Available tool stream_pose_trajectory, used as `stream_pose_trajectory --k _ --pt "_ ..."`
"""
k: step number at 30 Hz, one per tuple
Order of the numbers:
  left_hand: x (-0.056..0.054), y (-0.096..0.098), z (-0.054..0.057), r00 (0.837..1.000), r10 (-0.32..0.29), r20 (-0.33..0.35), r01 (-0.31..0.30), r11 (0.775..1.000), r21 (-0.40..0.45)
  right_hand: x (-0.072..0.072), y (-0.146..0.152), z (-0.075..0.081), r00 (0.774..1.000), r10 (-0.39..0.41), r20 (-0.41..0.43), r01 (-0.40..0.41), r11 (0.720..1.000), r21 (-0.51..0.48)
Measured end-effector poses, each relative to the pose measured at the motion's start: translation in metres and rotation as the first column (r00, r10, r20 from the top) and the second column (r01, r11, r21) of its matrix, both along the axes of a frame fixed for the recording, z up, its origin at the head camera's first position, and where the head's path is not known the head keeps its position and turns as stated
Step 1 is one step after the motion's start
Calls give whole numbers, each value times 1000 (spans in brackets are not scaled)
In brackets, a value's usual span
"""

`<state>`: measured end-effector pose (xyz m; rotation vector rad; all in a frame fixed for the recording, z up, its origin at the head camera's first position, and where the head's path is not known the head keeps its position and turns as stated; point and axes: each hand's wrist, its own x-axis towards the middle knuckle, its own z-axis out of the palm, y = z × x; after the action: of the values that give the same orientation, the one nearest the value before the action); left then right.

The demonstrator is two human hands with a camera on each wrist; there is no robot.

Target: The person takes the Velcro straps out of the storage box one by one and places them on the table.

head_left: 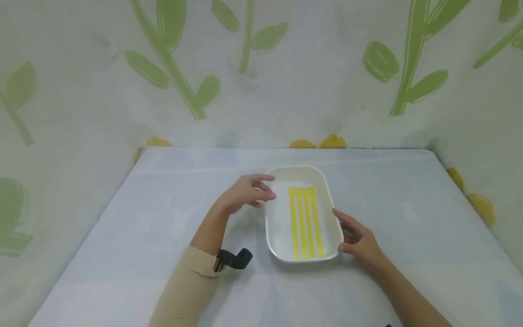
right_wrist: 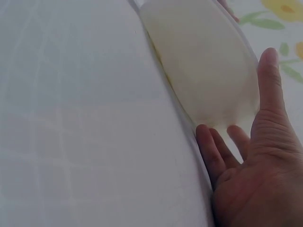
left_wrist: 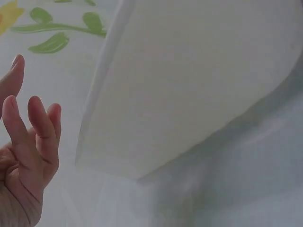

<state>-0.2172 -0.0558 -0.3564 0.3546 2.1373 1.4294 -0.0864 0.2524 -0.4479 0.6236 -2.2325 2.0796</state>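
Note:
A white rectangular tray point(head_left: 278, 231) with rounded corners stands on the table, its long side running away from me. Inside lie several yellow strips point(head_left: 301, 222), side by side and joined along a crosspiece at the far end. My left hand point(head_left: 249, 193) is at the tray's left rim, fingers spread and loosely bent; the left wrist view shows a gap between those fingers and the tray wall point(left_wrist: 189, 85). At the right side, my right hand point(head_left: 359, 240) touches the tray with spread fingers. Its fingertips point(right_wrist: 203, 132) meet the outer wall, and the thumb extends along the rim.
The pale table point(head_left: 163, 218) extends on both sides of the tray. Behind it rises a light wall point(head_left: 310, 91) printed with green leaves and yellow flowers. A black strap-like device point(head_left: 234, 259) is worn at the left wrist, over a beige sleeve point(head_left: 184, 286).

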Motion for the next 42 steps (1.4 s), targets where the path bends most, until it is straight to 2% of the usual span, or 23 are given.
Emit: stream_pose_trajectory --k 6,9,12,17,21,24,28,30,32,36,39,42 --pt "-18 21 9 993 -102 62 102 995 0 -5 -1 -1 998 56 -36 -58 996 -74" --pt "-24 35 11 989 -110 98 109 994 14 -4 0 -1 999 45 -26 -46 997 -61" --pt "-29 52 8 982 -84 170 78 996 41 1 0 -2 1000 5 15 -4 1000 -9" --pt "-34 77 -5 959 -21 282 1 997 71 5 0 -3 998 -42 39 40 997 60" --pt "-31 94 -17 955 52 291 -83 992 97 5 0 -1 998 -52 40 49 996 75" --pt "-27 104 -26 958 112 265 -146 983 114 3 0 1 998 -37 45 34 998 58" --pt "-23 113 -37 961 183 208 -204 975 84 1 -1 1 998 -26 59 23 998 58" --pt "-21 117 -41 966 212 149 -221 974 46 0 -2 1 998 -37 57 33 997 71" --pt "-19 119 -44 973 225 55 -225 974 -17 0 -2 1 998 -40 57 36 997 70" --pt "-15 124 -46 975 191 -110 -205 969 -138 0 -2 1 997 -42 60 38 997 62" --pt "-14 127 -47 977 127 -173 -163 963 -214 0 -1 0 996 -51 73 45 996 73" --pt "-14 128 -48 972 63 -225 -130 946 -296 0 -1 1 995 -65 79 58 994 93"
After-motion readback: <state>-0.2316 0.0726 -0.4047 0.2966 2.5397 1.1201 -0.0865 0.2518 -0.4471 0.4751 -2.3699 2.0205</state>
